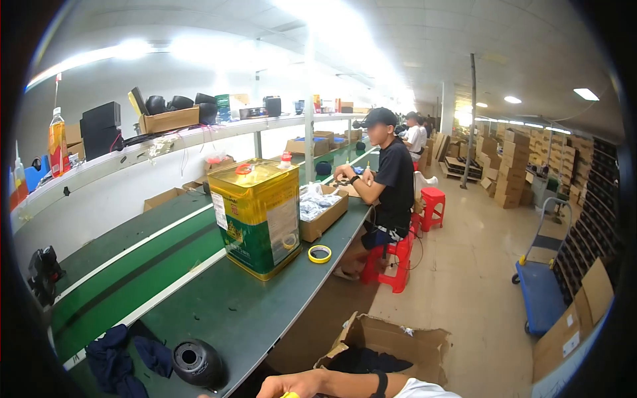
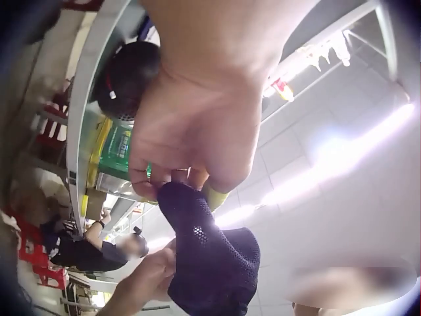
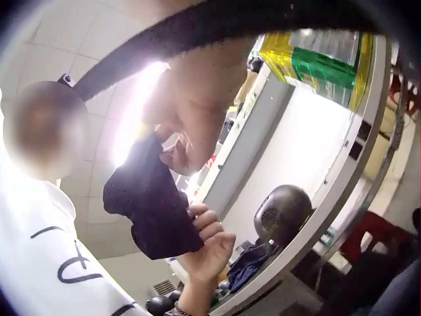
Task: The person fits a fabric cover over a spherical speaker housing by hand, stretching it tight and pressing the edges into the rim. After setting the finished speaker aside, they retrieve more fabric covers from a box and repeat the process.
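Dark navy mesh fabric (image 2: 210, 253) hangs between both hands. My left hand (image 2: 197, 125) pinches its upper edge with bent fingers, with yellow tape round a digit. From the other side my right hand (image 2: 148, 280) touches the cloth. In the right wrist view the right hand (image 3: 197, 112) grips the top corner of the fabric (image 3: 151, 201), and the left hand (image 3: 210, 247) holds its lower side. At the bottom of the head view only the right hand (image 1: 298, 385) shows clearly; the cloth is hidden there.
A black round housing (image 1: 198, 363) and navy cloths (image 1: 116, 361) lie on the green bench (image 1: 232, 318). Beyond are a yellow-green tin (image 1: 255, 219), a tape roll (image 1: 320, 254) and a carton of small bags (image 1: 325, 209). A seated person (image 1: 391, 176) works farther along. An open carton (image 1: 398, 338) stands below.
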`<state>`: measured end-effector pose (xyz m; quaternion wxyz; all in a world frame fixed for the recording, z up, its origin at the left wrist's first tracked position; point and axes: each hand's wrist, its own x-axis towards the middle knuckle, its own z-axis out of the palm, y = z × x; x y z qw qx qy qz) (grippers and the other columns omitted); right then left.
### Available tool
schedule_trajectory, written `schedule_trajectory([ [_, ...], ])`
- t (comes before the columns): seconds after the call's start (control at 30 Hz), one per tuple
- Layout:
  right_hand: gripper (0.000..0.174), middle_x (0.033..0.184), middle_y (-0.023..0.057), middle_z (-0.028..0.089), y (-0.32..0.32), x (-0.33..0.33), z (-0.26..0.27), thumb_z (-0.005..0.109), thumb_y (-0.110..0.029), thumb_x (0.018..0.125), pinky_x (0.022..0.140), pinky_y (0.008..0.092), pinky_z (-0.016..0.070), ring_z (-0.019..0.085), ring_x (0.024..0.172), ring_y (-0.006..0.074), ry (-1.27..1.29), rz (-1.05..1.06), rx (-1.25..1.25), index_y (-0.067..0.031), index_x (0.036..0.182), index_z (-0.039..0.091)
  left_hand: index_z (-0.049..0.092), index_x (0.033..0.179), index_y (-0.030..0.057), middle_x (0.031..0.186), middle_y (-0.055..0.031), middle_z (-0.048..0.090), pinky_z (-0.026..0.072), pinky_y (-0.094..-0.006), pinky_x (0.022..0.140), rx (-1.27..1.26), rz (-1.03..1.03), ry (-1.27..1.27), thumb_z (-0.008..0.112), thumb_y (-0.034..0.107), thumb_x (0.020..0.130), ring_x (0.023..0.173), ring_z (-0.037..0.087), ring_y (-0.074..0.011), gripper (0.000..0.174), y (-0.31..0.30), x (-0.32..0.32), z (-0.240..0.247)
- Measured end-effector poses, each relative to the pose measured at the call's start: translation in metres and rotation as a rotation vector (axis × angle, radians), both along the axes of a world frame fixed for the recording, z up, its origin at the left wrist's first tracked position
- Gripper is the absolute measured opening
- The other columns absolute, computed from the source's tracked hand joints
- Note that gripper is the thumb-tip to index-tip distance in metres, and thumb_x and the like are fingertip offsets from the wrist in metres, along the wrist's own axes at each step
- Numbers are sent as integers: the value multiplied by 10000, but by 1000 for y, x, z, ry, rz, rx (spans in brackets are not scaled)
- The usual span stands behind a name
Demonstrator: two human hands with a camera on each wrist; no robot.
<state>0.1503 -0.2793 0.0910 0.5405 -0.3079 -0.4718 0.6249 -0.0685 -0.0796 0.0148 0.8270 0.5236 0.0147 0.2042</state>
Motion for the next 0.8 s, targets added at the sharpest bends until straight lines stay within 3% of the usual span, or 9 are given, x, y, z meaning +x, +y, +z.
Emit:
schedule_trajectory([
  [0.07, 365, 1047, 74, 729, 22, 6, -7, 709, -230, 995, 815, 319, 539, 653, 907, 137, 14, 193, -85, 97, 1156, 693, 566, 1279, 17, 1143, -65, 627, 475, -363, 970, -381, -117, -282, 676, 475, 932, 1049, 578, -214, 585, 4, 13, -1],
  [0.13, 330, 820, 9, 455, 55, 21, -40, 615, -220, 1043, 661, 291, 386, 422, 758, 67, -345, 336, 3, -14, 820, 484, 538, 1291, 9, 1203, -81, 592, 468, -379, 981, -284, 535, -2, 652, 565, 934, 1053, 561, -202, 671, -52, 4, 35],
  [0.17, 457, 754, -75, 311, 58, 14, -34, 545, -333, 1088, 636, 271, 354, 372, 731, 56, -403, 260, 228, -70, 779, 336, 604, 1127, 19, 1037, -91, 619, 492, -396, 958, -304, 387, -158, 655, 397, 955, 998, 617, -227, 418, -43, 5, 29],
  [0.23, 393, 788, -29, 360, 56, 19, -16, 562, -288, 1081, 655, 309, 372, 370, 756, 79, -358, 262, 230, -28, 819, 427, 635, 907, 5, 872, -125, 681, 517, -403, 896, 21, 227, -74, 645, 241, 1007, 904, 657, -237, 257, -5, -5, 16],
  [0.33, 209, 964, 69, 629, 59, 29, -20, 687, -139, 983, 788, 291, 459, 549, 873, 129, -395, -63, 227, 30, 877, 628, 634, 937, -14, 944, -112, 643, 484, -382, 882, 318, 140, -19, 664, 51, 966, 914, 598, -226, 77, 22, -20, 19],
  [0.4, 162, 1174, 126, 645, 70, 33, -19, 740, -108, 914, 856, 314, 480, 604, 933, 183, -515, -269, 203, 30, 872, 666, 637, 877, -4, 1092, -157, 585, 453, -507, 996, 441, 334, -13, 687, 179, 976, 1047, 582, -298, 214, 29, -21, 40],
  [0.53, 111, 1591, 241, 388, 112, 32, -33, 738, -98, 888, 1129, 435, 367, 469, 1388, 320, -679, -647, 228, -6, 893, 676, 686, 924, 21, 1576, -218, 398, 306, -543, 1171, 635, 599, 202, 658, 113, 935, 1461, 395, -370, 96, 62, 1, 41],
  [0.67, 95, 1664, 293, 249, 135, 42, -52, 710, -95, 907, 1185, 452, 300, 307, 1539, 379, -620, -492, 29, -4, 906, 684, 720, 990, 11, 1633, -248, 308, 323, -409, 1170, 376, 434, 200, 669, 121, 980, 1534, 307, -291, 121, 72, 37, 13],
  [0.8, 119, 1627, 350, 273, 112, 29, -47, 721, -104, 894, 1201, 456, 278, 242, 1560, 394, -680, -514, 56, 9, 871, 692, 722, 981, 16, 1612, -280, 360, 281, -425, 1199, 596, 447, 224, 700, 110, 944, 1544, 304, -336, 104, 58, 29, 14],
])
